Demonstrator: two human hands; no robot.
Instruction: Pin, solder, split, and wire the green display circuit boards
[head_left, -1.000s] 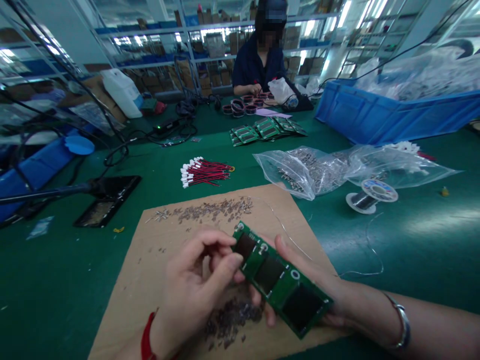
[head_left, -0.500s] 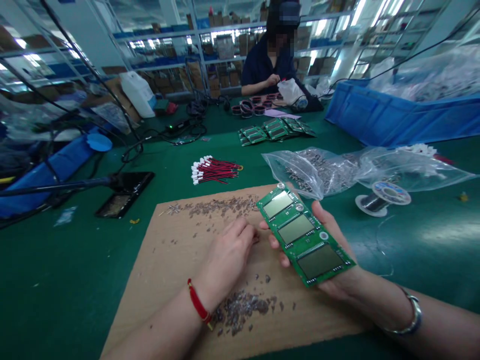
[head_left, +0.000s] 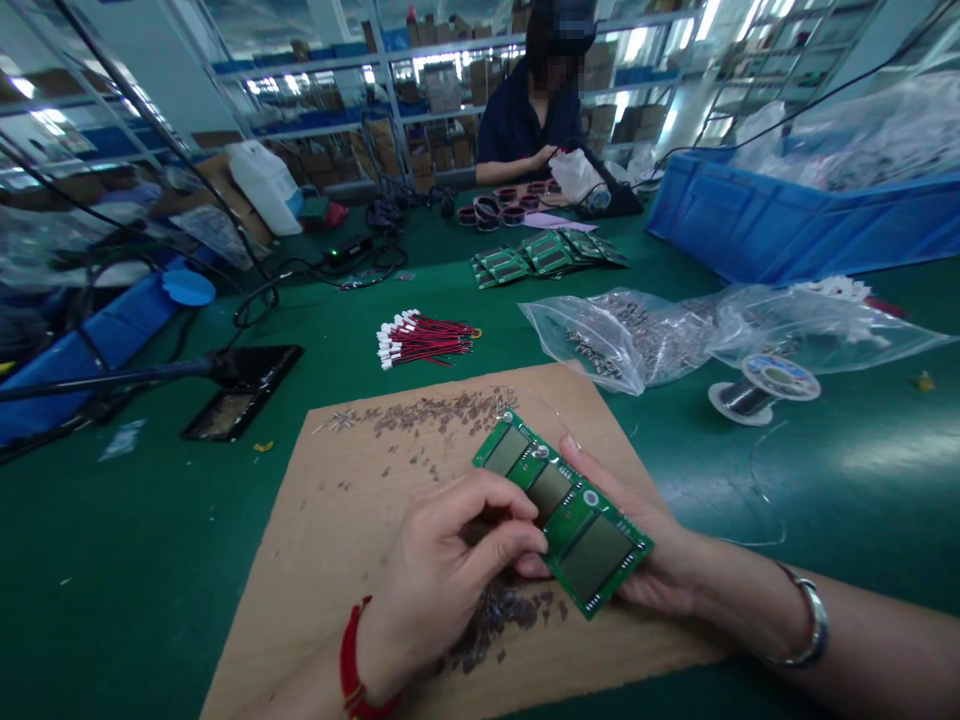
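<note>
My right hand (head_left: 660, 565) grips a green circuit board (head_left: 574, 525) from below and along its far edge. Three grey display panels sit in a row on the board, which is tilted above a sheet of cardboard (head_left: 300, 560). My left hand (head_left: 457, 550) is closed, thumb and forefinger pinched together at the board's near edge beside the middle display. Whatever lies between those fingertips is too small or hidden to make out. Below the hands, small dark metallic bits (head_left: 495, 620) are piled on the cardboard; more bits (head_left: 442, 412) are scattered along its far side.
Beyond the cardboard lie red-and-black wires with white connectors (head_left: 424, 340), a clear bag of metal parts (head_left: 622, 335) and stacked circuit boards (head_left: 547, 255). A solder spool (head_left: 765, 388) and a blue crate (head_left: 810, 220) stand right. A black tray (head_left: 240, 395) is left; a co-worker (head_left: 532, 120) sits opposite.
My left hand has risen from the cardboard to the board's near edge. The circuit board has come lower and to the left in my right hand, its displays now looking darker.
</note>
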